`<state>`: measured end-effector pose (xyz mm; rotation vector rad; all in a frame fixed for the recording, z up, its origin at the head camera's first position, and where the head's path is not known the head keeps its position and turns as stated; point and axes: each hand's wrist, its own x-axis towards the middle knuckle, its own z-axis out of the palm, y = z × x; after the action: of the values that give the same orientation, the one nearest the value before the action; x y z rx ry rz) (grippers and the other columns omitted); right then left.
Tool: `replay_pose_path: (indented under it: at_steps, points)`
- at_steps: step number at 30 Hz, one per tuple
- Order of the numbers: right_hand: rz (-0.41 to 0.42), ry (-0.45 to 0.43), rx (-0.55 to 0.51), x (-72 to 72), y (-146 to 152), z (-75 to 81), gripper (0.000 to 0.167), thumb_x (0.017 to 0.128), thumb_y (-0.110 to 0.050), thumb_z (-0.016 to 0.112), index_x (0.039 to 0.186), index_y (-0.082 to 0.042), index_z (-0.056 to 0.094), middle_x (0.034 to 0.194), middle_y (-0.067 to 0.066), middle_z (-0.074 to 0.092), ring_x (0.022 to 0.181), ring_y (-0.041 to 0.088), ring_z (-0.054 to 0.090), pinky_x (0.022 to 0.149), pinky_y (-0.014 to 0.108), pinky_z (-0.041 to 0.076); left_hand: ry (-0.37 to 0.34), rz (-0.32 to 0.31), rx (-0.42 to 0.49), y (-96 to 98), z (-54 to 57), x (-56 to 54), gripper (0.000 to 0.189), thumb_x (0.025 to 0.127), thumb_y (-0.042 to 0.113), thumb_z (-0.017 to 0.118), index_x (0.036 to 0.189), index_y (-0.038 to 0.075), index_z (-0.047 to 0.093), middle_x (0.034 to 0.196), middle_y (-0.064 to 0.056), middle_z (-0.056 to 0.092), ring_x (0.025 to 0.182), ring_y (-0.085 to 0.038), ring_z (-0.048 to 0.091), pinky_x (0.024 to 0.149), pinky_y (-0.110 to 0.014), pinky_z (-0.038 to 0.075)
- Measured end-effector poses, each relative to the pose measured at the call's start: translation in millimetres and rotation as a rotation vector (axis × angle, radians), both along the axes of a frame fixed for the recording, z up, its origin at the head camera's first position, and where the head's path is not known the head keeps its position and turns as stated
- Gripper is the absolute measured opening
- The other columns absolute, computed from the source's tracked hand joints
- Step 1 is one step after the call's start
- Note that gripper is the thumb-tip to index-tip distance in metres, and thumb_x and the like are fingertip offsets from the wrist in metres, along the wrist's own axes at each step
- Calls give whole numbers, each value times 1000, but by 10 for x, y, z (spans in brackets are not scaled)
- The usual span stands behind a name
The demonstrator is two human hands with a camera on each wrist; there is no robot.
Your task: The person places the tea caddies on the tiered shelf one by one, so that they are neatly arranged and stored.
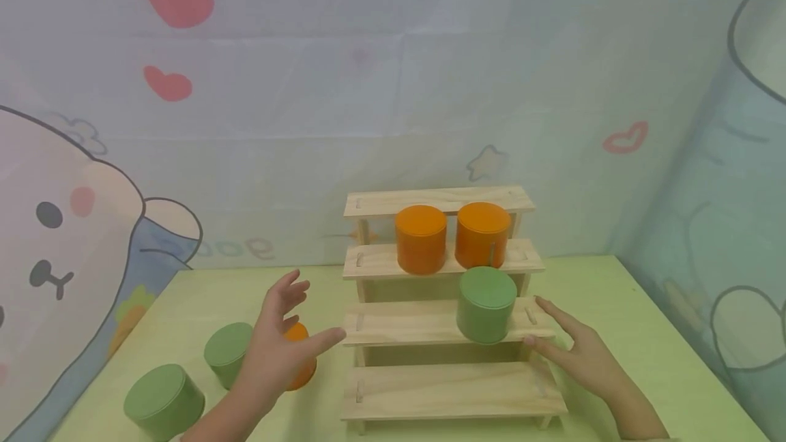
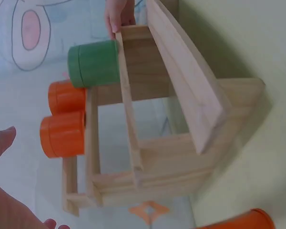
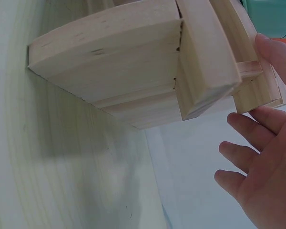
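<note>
My left hand is raised in the air left of the stepped wooden rack, fingers spread and nothing held. Part of that hand also shows in the left wrist view. My right hand touches the right end of the rack's second tier from the bottom, its thumb and fingers extended along the board; the right wrist view shows the remaining fingers free of the wood. A green round lidded canister stands upright on that tier. One tier higher stand two orange canisters, side by side.
On the table, left of the rack, are two green canisters and an orange canister, partly hidden behind my left hand. A printed cloth hangs behind the table. The rack's top tier stands near it.
</note>
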<state>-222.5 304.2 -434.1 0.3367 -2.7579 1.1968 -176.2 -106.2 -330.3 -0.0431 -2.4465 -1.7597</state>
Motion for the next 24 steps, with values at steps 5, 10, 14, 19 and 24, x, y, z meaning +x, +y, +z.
replay_pose_path:
  at_steps: [5,10,14,19,24]
  points:
    - [0,-5,-3,-2,2,2,71,93,-37,64,150,-10,33,149,25,35,132,53,33,95,73,33,-22,39,-4,-149,-155,-7,98,76,16,82,151,16,19,151,-11,31,140,-31,26,112,-52,25]
    - [-2,-23,-7,1,-5,8,71,93,-37,63,151,-10,32,150,25,33,132,53,32,95,73,32,-18,81,-11,-273,-327,-9,100,76,17,82,152,14,18,152,-13,29,140,-33,24,112,-53,23]
    - [-2,-30,-10,2,-8,15,71,93,-37,63,151,-10,32,150,25,33,133,53,32,95,73,33,-34,111,-24,-370,-451,-30,101,77,17,81,153,14,15,153,-15,27,140,-36,23,110,-56,26]
    - [-4,-34,-9,5,-11,20,71,93,-38,63,151,-9,32,150,25,34,132,53,32,95,73,33,-61,137,-41,-463,-574,-54,102,77,20,82,153,13,14,153,-19,24,135,-44,30,100,-57,41]
    - [-2,-39,-13,10,-15,23,71,94,-37,62,151,-8,32,150,25,33,132,54,31,94,74,32,-83,144,-40,-538,-672,-95,105,77,20,82,154,11,11,154,-23,19,135,-49,29,99,-61,41]
